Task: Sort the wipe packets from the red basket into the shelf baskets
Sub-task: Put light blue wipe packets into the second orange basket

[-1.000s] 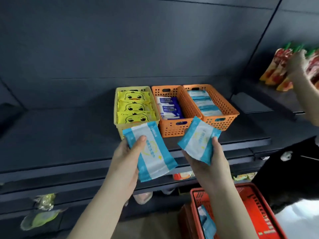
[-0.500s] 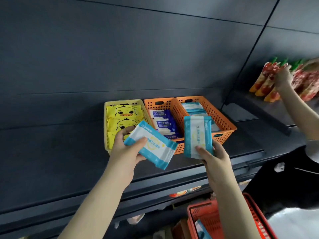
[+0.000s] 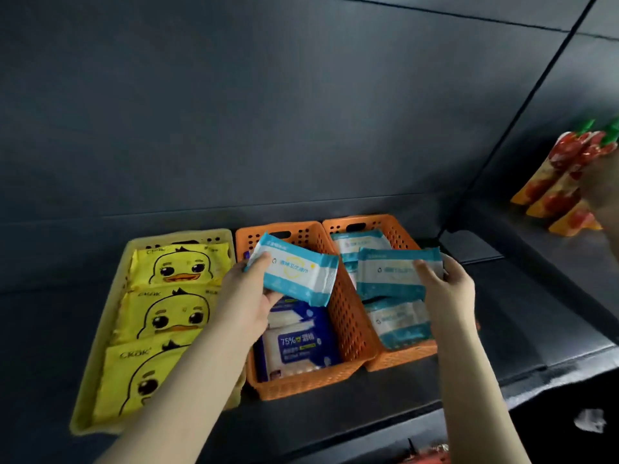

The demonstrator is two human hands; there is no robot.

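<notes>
Dark shelf (image 3: 50, 329) bears the baskets. The left hand (image 3: 248, 296) pinches in its grip a blue-and-white plastic wipe packet (image 3: 298, 269) above the middle orange perforated basket (image 3: 348, 316); the right hand (image 3: 449, 289) grasps a second such packet (image 3: 388, 272) over the right orange basket (image 3: 402, 358), upon similar packets (image 3: 398, 323).

Left packet (image 3: 298, 274) and right packet (image 3: 385, 274), both yours: teal ends, white centre band. Yellow basket (image 3: 97, 356): yellow duck packets (image 3: 177, 316) (black eyes, orange bills). Middle basket (image 3: 348, 329) and right basket (image 3: 402, 360): orange, hole-dotted. Navy-and-white packet (image 3: 294, 346). Shelf (image 3: 50, 329): dark grey.
</notes>
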